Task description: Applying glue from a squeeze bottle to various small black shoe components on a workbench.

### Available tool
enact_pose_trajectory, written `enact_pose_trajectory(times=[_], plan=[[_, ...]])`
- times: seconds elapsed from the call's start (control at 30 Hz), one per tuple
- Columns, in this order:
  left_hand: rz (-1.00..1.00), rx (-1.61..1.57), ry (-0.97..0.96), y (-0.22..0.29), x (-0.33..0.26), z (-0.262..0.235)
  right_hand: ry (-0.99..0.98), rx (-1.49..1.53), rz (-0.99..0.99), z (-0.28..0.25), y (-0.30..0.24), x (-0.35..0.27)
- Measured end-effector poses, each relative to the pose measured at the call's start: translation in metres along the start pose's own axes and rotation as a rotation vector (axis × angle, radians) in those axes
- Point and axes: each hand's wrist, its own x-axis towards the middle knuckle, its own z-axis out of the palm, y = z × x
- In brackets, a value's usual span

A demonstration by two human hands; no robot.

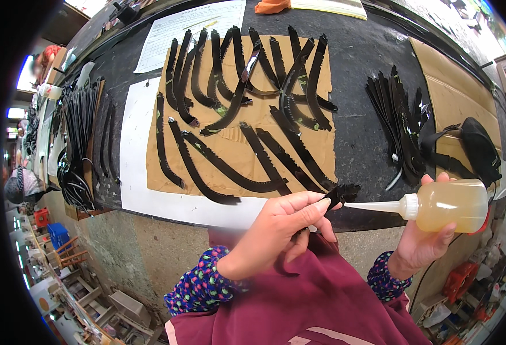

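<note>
My left hand (281, 221) pinches a black notched strip (345, 193) between thumb and fingers. The strip's far end sticks out to the right, and its tail hangs down below the hand. In my right hand (417, 246) lies a clear squeeze bottle (460, 204) of yellowish liquid, tipped on its side. Its long white nozzle (376, 206) points left, the tip at or very near the strip's end; contact cannot be made out. Beyond my hands, several curved black strips (207, 161) lie spread on a brown cardboard sheet (201, 181), some crossing one another.
White paper (135, 155) lies under the cardboard on the dark table (353, 86). Bundles of black strips lie at the left (80, 138) and right (399, 115). A written sheet (161, 43) and an orange thing (272, 6) are at the back. Another cardboard piece (448, 75) is at far right.
</note>
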Motion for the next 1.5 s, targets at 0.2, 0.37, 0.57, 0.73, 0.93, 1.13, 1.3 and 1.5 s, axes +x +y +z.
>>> enact_pose_trajectory(times=[0.2, 0.37, 0.57, 0.73, 0.93, 1.13, 1.3, 1.5], plan=[[-0.023, -0.028, 0.008, -0.001, -0.001, -0.001, 0.047, 0.021, -0.01, 0.0, 0.004, -0.001], [-0.012, -0.009, -0.005, -0.003, -0.001, -0.001, 0.02, 0.007, -0.008, -0.001, 0.007, -0.001], [-0.009, -0.006, -0.013, -0.004, -0.002, -0.001, -0.007, 0.047, -0.002, 0.001, 0.008, 0.0], [-0.018, 0.012, -0.014, -0.001, -0.005, -0.002, -0.015, 0.04, -0.017, 0.003, 0.011, 0.003], [0.006, -0.008, 0.011, -0.003, -0.014, -0.003, 0.085, -0.119, -0.085, 0.006, 0.016, 0.008], [0.365, -0.255, 0.231, -0.012, -0.021, -0.034, 0.079, -0.022, -0.07, -0.009, 0.015, 0.01], [0.624, -0.327, 0.449, -0.016, -0.001, -0.056, 0.108, 0.047, -0.043, -0.01, 0.014, 0.01], [0.746, -0.089, 0.612, -0.013, 0.009, -0.065, 0.104, 0.062, -0.05, -0.011, 0.014, 0.007]])
